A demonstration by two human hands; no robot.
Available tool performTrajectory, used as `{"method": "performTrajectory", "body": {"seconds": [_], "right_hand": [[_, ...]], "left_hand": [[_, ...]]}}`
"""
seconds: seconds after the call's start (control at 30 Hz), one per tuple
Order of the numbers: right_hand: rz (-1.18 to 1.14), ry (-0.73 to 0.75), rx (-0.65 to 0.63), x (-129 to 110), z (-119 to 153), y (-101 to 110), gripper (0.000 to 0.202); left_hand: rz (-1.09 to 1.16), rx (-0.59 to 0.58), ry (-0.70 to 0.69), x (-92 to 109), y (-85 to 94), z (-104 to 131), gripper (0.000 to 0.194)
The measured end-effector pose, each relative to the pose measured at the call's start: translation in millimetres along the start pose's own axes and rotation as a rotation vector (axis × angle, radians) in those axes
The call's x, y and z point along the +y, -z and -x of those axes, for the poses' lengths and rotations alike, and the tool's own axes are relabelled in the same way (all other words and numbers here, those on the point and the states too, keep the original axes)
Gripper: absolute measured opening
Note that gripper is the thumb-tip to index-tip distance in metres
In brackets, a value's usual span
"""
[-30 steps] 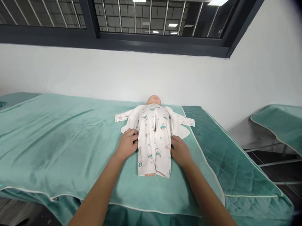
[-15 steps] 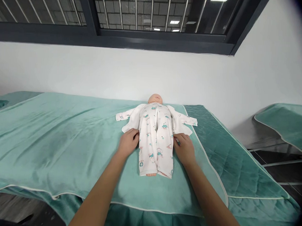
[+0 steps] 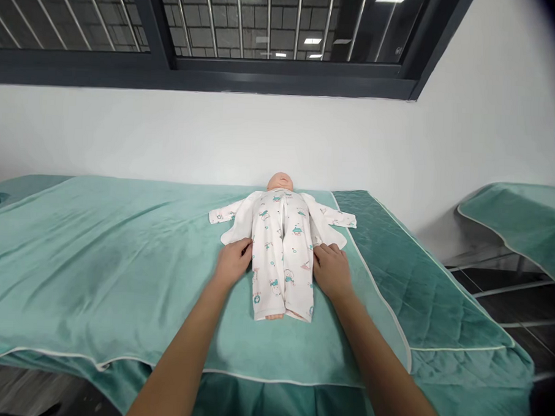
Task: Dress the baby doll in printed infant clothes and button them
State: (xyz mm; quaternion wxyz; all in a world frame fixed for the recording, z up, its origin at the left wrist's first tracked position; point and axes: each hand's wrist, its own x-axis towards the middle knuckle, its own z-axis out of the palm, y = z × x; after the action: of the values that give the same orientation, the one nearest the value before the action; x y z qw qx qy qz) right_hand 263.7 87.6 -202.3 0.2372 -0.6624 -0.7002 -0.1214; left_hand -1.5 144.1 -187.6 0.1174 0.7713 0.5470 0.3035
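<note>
A baby doll (image 3: 280, 181) lies on its back on the bed, its head toward the wall. White baby clothes (image 3: 268, 256) printed with small green and pink figures cover its body and legs. Both sleeves are spread outward, and plain white flaps lie at the sides. My left hand (image 3: 234, 259) is closed with its fingertips at the clothes' left edge, around hip height. On the opposite edge, my right hand (image 3: 332, 268) has its fingers curled against the fabric. The fingertips of both hands are partly hidden. A bit of the doll's foot (image 3: 274, 316) shows below the hem.
A light green sheet (image 3: 96, 255) covers the bed, with a darker quilted cover (image 3: 403, 287) beneath it at the right. Behind stands a white wall (image 3: 193, 137) under a dark-framed window (image 3: 283, 84). Another green-covered bed (image 3: 525, 219) stands at the far right.
The view has shifted slightly, so the scene sits a little further left. Both hands stay at the sides of the clothes, with the right fingers slightly more curled.
</note>
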Motion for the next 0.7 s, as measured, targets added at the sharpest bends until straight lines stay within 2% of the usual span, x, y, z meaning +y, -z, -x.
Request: {"method": "performTrajectory", "body": {"seconds": [0.2, 0.3, 0.43, 0.5, 0.63, 0.7], "right_hand": [[-0.061, -0.003, 0.025, 1, -1, -3, 0.024], [-0.17, -0.018, 0.065, 4, 1, -6, 0.024], [-0.37, -0.138, 0.22, 16, -3, -14, 0.019], [-0.396, -0.207, 0.247, 28, -12, -17, 0.016], [-0.343, -0.259, 0.208, 55, -33, -21, 0.021], [-0.244, -0.308, 0.157, 65, -38, -23, 0.023]], "left_hand": [[0.005, 0.021, -0.006, 0, -1.1, 0, 0.029], [0.039, 0.145, 0.001, -4, -3.2, 0, 0.029], [-0.05, 0.359, 0.146, -12, -5.0, -3, 0.028], [-0.136, 0.383, 0.241, -13, -5.6, -4, 0.028], [-0.271, 0.363, 0.34, -10, -6.2, -5, 0.03], [-0.307, 0.386, 0.381, -10, -6.6, -6, 0.031]]}}
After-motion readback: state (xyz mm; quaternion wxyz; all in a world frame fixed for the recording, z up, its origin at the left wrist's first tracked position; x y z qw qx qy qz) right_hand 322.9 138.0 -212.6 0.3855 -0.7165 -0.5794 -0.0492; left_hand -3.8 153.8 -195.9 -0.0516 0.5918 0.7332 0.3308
